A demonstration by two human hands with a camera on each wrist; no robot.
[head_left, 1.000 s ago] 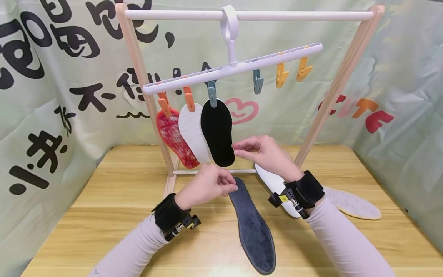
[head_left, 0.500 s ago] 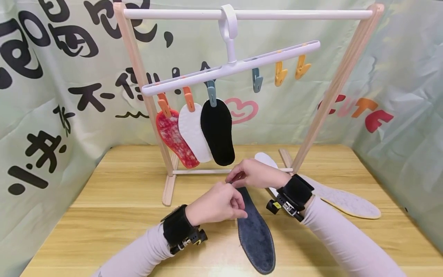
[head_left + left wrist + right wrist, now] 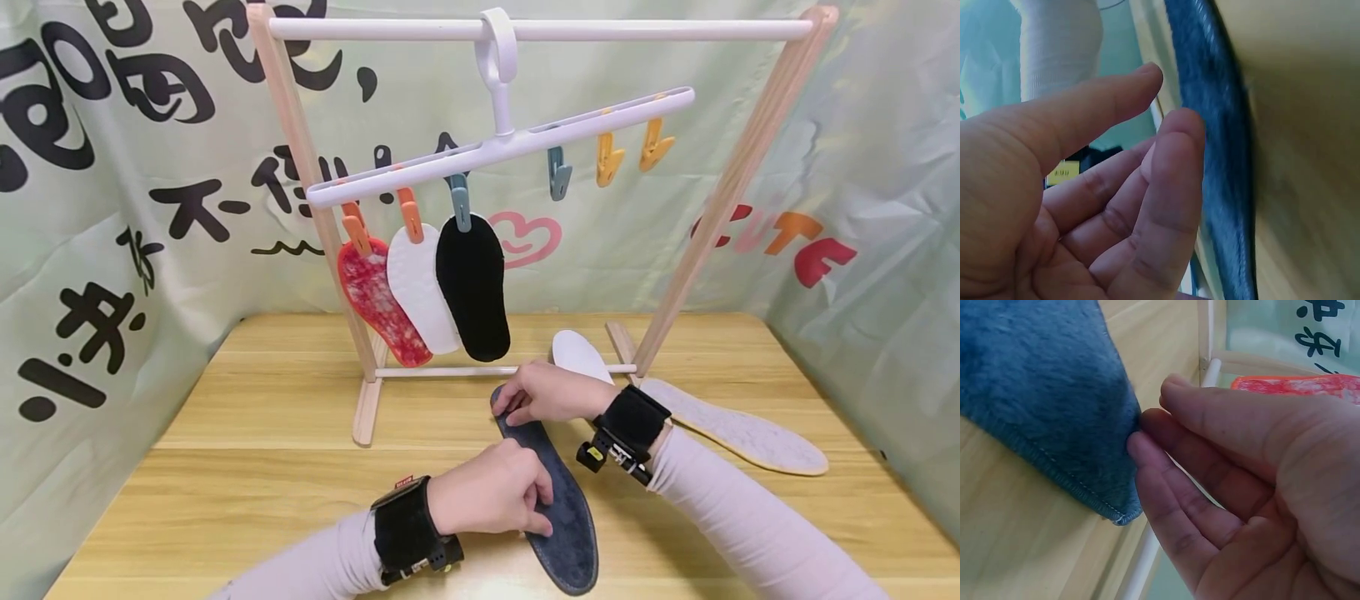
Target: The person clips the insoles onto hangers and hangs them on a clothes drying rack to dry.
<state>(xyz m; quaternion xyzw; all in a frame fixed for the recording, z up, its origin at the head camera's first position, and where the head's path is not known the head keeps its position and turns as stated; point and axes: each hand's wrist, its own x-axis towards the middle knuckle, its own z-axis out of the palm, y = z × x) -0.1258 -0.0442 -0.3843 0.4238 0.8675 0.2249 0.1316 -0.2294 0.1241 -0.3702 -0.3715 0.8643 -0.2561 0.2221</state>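
A dark blue-grey fuzzy insole [image 3: 568, 546] lies on the wooden table, its narrow end pointing toward the rack. My left hand [image 3: 487, 492] is over its middle, thumb and fingers loosely bent and apart. In the left wrist view, nothing is between that thumb and the fingertips [image 3: 1179, 140], which overlap the insole's edge. At the far end is my right hand [image 3: 553, 392]. The right wrist view has its fingertips [image 3: 1138, 445] right at the insole's edge, with the thumb held away from them.
A wooden rack [image 3: 731, 192] carries a white hanger [image 3: 420, 171]. Clips hold a red insole [image 3: 378, 300], a white insole [image 3: 420, 287] and a black insole [image 3: 472, 292]. Three more clips hang rightward. A white insole [image 3: 579, 354] and a pale yellow-edged insole [image 3: 738, 429] lie on the right.
My right hand has come down from beside the hanging black insole to the dark insole's far end. My left hand has moved nearer and slightly right, over that insole's middle.
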